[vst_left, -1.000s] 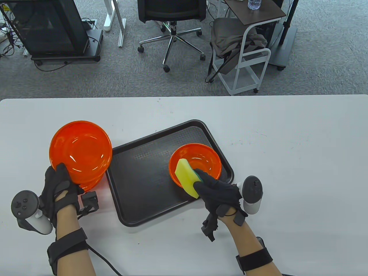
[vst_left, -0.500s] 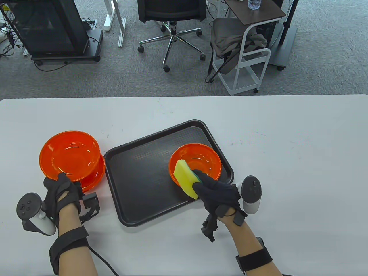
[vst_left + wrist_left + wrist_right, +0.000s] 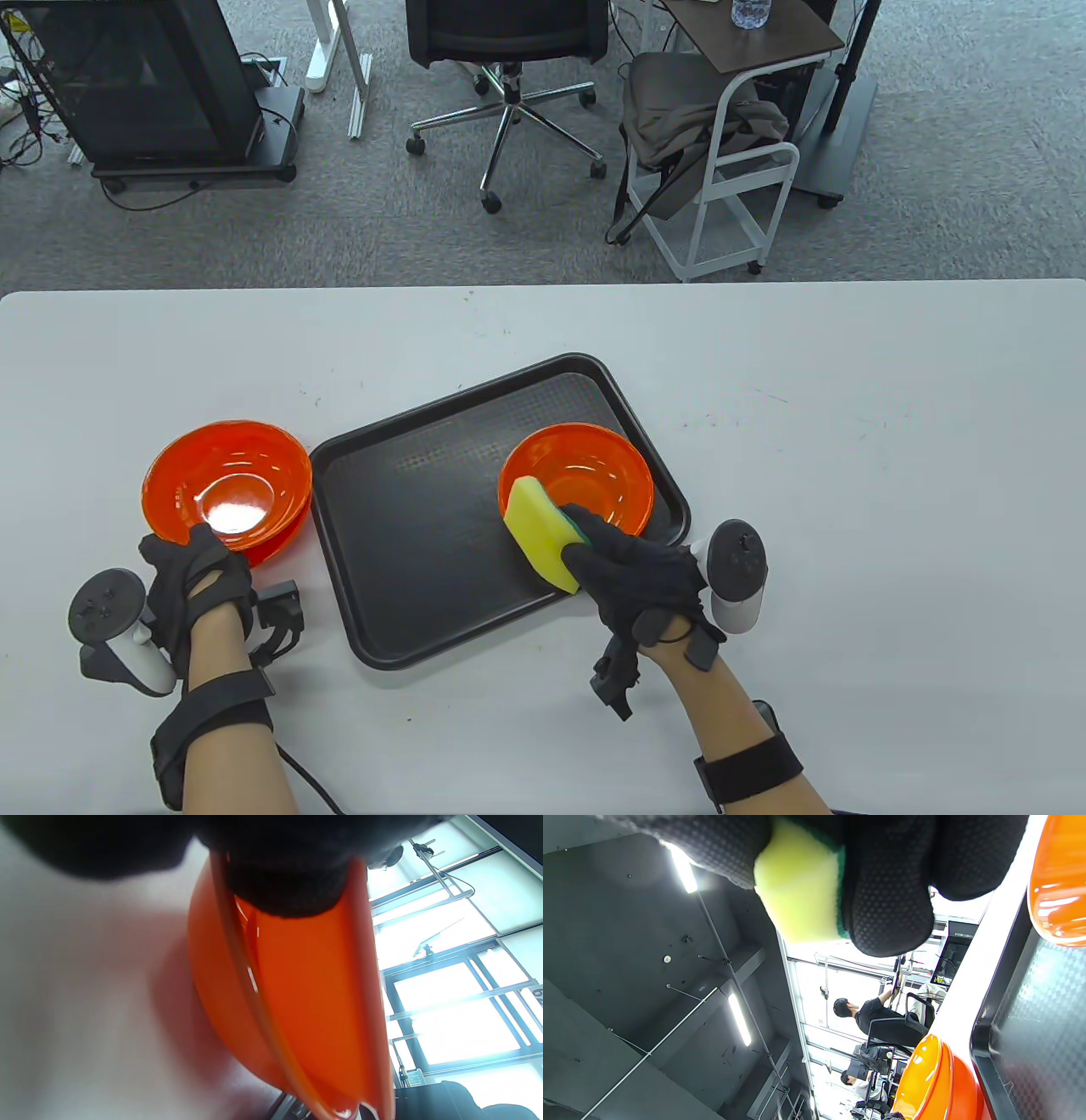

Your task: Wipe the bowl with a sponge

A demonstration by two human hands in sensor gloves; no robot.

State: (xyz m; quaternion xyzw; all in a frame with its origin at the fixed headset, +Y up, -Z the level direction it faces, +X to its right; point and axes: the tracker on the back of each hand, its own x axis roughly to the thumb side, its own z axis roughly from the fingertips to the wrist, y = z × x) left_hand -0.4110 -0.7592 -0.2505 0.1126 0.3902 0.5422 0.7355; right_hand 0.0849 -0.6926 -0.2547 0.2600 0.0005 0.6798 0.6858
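Note:
An orange bowl (image 3: pixel 590 471) stands on the right part of the black tray (image 3: pixel 407 518). My right hand (image 3: pixel 594 535) grips a yellow sponge with a green back (image 3: pixel 536 531) at that bowl's near-left rim; in the right wrist view the sponge (image 3: pixel 797 891) sits between gloved fingers (image 3: pixel 886 899). Left of the tray, a second orange bowl (image 3: pixel 227 484) sits nested in another on the table. My left hand (image 3: pixel 199 548) holds its near rim, thumb over the edge. The left wrist view shows this bowl (image 3: pixel 305 993) close up under my fingers (image 3: pixel 288 878).
The white table (image 3: pixel 848 441) stretches right of the tray. Past its far edge stand an office chair (image 3: pixel 509 51), a white cart (image 3: pixel 730 170) and a black cabinet (image 3: pixel 144 85). In the right wrist view, people sit at desks in the background.
My left hand has lowered the tilted, lifted bowl down into the stack beside the tray. My right hand with the sponge has shifted slightly left along the tray bowl's near rim.

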